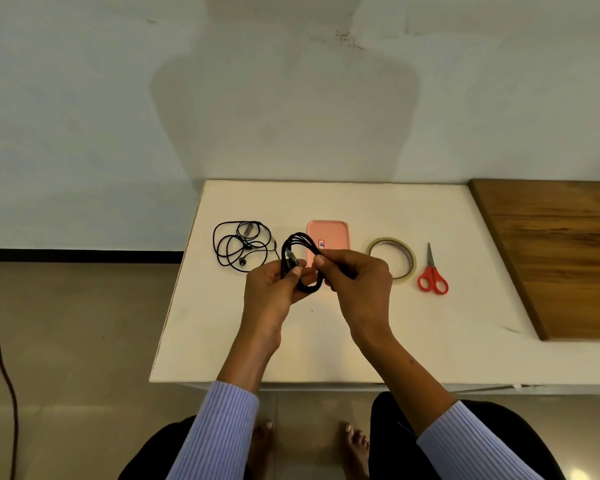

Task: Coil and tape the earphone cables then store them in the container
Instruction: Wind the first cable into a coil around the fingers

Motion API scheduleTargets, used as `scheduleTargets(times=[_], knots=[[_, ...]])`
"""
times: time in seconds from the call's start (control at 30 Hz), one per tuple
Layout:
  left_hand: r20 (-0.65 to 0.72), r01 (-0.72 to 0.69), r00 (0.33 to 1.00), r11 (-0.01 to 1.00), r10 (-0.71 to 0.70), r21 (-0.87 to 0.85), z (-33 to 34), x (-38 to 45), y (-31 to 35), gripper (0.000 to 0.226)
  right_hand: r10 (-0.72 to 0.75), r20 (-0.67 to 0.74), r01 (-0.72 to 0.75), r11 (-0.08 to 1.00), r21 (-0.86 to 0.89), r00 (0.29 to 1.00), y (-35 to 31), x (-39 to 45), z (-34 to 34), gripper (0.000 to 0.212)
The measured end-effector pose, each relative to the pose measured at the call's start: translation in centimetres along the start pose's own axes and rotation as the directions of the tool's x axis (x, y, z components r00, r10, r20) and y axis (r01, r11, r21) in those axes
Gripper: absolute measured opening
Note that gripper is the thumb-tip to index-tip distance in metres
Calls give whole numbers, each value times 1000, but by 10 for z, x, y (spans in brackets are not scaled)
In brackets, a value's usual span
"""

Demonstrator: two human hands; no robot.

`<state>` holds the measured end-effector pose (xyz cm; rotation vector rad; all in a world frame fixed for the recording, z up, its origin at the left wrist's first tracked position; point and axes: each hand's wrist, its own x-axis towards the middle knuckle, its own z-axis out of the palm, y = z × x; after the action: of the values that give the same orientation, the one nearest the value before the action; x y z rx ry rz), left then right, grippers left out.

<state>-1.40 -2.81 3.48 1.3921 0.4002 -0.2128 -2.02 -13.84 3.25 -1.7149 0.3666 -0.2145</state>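
While both hands' fingers pinch the coiled earphone cable [300, 261] so it won't unwind; tape roll [392, 258] waits nearby.

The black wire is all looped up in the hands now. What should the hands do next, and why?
Probably the right hand should let go and reach for the clear roll of sticky tape lying just beside it, while the left hand holds the coiled black earphone cable. The coil looks gathered but bare of tape, so it could spring loose.
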Motion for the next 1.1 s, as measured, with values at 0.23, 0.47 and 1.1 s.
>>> scheduleTargets(times=[0.23, 0.47, 1.1], knots=[[65, -5, 998, 996, 0, 86, 2, 2, -7, 17, -80, 116, 97, 984, -149, 990, 2, -2, 2, 15], [113, -69, 993, 971, 44, 227, -2, 2, -9, 22, -65, 265, 131, 961, -241, 962, 7, -2, 7, 15], [190, 53, 981, 988, -25, -145, 0, 3, -4, 29, -169, 130, 183, 978, -100, 977, 5, -1, 5, 22]])
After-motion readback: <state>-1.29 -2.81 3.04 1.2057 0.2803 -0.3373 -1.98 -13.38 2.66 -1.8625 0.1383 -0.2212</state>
